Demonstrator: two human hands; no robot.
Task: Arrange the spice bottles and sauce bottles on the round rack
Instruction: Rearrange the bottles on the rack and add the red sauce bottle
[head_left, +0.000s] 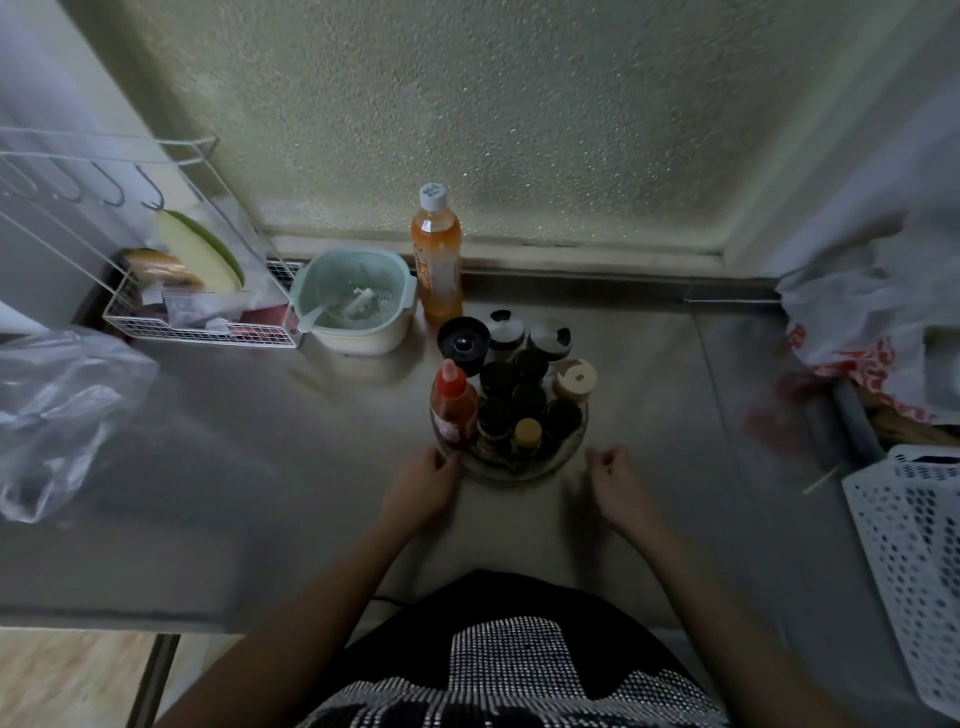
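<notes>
Two hands flank the round rack (511, 457) in the head view, which stands near the middle of the grey counter (311, 415) and is already crowded with bottles. The left hand (423, 486) lies at the rack's near-left edge, its fingers (441, 460) curled loosely and touching or almost touching the rim (the blur makes contact hard to judge); they hold nothing. The right hand (615, 480) sits just beside the rack's near-right side, clearly apart from the rim, fingers (597, 460) bent inward in a loose, narrow curl, also empty.

On the rack, a red sauce bottle (453, 408) stands upright at the left, closest to the left fingers. A yellow-capped bottle (527, 434) stands at the front, several dark-capped spice bottles (498, 376) fill the middle, and a cream-lidded jar (574, 379) stands at the right. Two clear-topped shakers (506, 330) and a black-lidded jar (463, 340) stand at the back; whether on the rack or just behind it cannot be told.

Farther back, an orange drink bottle (436, 260) stands by the wall beside a pale green strainer bowl (358, 299).
</notes>
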